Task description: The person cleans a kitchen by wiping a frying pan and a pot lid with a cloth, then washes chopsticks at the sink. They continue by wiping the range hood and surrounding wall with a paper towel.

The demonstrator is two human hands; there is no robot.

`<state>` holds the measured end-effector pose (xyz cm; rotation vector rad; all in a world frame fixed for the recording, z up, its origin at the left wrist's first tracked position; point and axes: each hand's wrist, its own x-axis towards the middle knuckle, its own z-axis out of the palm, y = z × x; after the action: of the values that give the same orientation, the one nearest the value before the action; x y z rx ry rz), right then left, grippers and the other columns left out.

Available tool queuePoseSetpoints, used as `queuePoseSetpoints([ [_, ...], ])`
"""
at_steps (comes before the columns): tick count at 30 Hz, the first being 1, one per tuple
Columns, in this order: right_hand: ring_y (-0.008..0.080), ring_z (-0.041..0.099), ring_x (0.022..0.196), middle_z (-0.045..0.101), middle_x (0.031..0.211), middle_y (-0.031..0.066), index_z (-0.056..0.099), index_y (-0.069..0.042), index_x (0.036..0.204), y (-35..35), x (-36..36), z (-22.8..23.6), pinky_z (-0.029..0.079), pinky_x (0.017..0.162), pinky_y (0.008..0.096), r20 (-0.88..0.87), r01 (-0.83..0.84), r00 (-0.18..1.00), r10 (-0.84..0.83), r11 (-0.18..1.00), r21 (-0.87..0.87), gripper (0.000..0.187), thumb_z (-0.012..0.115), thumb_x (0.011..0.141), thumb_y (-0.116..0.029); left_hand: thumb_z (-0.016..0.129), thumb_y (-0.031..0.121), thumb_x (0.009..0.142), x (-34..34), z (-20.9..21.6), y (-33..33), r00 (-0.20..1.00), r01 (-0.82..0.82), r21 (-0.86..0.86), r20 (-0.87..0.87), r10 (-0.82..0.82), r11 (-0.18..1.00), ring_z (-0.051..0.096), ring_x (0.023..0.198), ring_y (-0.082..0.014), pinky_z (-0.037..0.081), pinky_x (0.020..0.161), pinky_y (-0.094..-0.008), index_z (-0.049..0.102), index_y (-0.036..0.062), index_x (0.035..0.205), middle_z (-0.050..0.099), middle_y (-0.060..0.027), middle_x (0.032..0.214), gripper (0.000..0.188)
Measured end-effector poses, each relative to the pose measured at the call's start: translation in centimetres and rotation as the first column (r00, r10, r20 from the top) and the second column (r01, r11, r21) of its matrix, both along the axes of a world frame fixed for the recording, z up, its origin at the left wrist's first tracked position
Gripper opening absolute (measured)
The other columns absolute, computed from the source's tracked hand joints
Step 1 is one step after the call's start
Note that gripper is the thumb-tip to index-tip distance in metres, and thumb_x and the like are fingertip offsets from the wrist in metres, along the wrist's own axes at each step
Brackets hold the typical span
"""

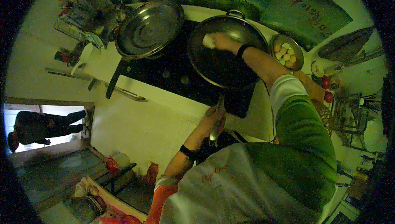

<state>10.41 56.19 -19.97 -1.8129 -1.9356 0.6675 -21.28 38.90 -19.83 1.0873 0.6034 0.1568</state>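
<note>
You stand at a pale counter (pixel 105 61) set with a black cooktop (pixel 175 55), upper centre of the frame; another person (pixel 45 125) appears in the bright doorway at left. The wok (pixel 224 70) lies just right of upper centre, its handle (pixel 221 100) toward you, clasped in your left hand (pixel 214 119). Your right hand (pixel 225 42) reaches inside the wok and grasps a pale lump (pixel 208 41), too dim to identify. Upper left, a wide metal pan (pixel 148 35) sits on the cooktop; upper right, beside the wok, a bowl (pixel 298 51) contains rounded white and yellowish pieces (pixel 284 55). The cooktop's near edge slants down to the right; its dark surface shows between the two vessels, while your right forearm spans the space beside the bowl.
</note>
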Motion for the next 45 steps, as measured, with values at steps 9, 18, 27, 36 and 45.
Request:
queuePoseSetpoints([
  [9,0.0323,0.065,0.082,0.068,0.091,0.0137,0.066,-0.009,0.104,-6.2,5.5,2.9,0.052,0.072,0.0427,0.24,-0.267,0.912,0.333,0.925,-0.271,0.035,0.069,0.074,-0.026,0.058,0.027,0.092,0.0,1.0,-0.7,0.991,-0.096,-0.239,0.071,0.116,0.966,0.049,0.049,-0.0156,0.041,0.042,-0.0297,0.05,0.0102,0.096,0.052,-0.0054,0.068,0.02],
  [18,0.0305,0.058,0.094,0.059,0.098,0.0126,0.058,-0.007,0.102,-4.0,-3.6,-0.2,0.046,0.08,0.0418,0.059,-0.562,0.827,0.559,0.821,0.104,0.023,0.062,0.083,-0.019,0.059,0.027,0.092,0.6,4.2,-0.1,0.998,-0.051,-0.172,-0.037,0.045,0.984,0.047,0.047,-0.014,0.039,0.038,-0.0294,0.05,0.0114,0.091,0.051,-0.0046,0.065,0.018],
  [27,0.0281,0.061,0.095,0.061,0.097,0.0198,0.06,-0.001,0.098,-8.8,8.1,-0.4,0.05,0.079,0.041,0.46,0.105,0.885,0.072,0.932,-0.348,0.02,0.056,0.079,-0.008,0.059,0.032,0.091,0.9,2.8,-0.6,0.993,-0.116,-0.309,-0.026,0.114,0.944,0.048,0.047,-0.0149,0.038,0.038,-0.028,0.051,0.012,0.089,0.052,-0.0042,0.063,0.021],
  [36,0.0162,0.055,0.079,0.06,0.088,0.0056,0.057,-0.004,0.113,-11.0,-4.7,5.3,0.046,0.07,0.0326,-0.193,-0.229,0.967,0.167,0.903,-0.364,0.037,0.067,0.081,-0.019,0.053,0.05,0.09,0.4,3.6,-0.4,0.997,-0.07,-0.339,-0.038,0.061,0.938,0.052,0.053,-0.0163,0.044,0.047,-0.0295,0.055,0.0103,0.097,0.054,-0.0036,0.067,0.04],
  [45,0.0153,0.061,0.086,0.063,0.102,0.004,0.054,-0.006,0.119,-13.0,-4.5,10.1,0.052,0.074,0.0302,-0.8,0.057,0.436,-0.412,0.9,-0.433,0.037,0.057,0.091,-0.03,0.052,0.038,0.093,-4.5,2.4,11.3,0.921,-0.389,-0.064,-0.01,0.389,0.919,0.059,0.067,-0.0138,0.05,0.058,-0.0288,0.058,0.0087,0.102,0.062,-0.0031,0.086,0.031],
])
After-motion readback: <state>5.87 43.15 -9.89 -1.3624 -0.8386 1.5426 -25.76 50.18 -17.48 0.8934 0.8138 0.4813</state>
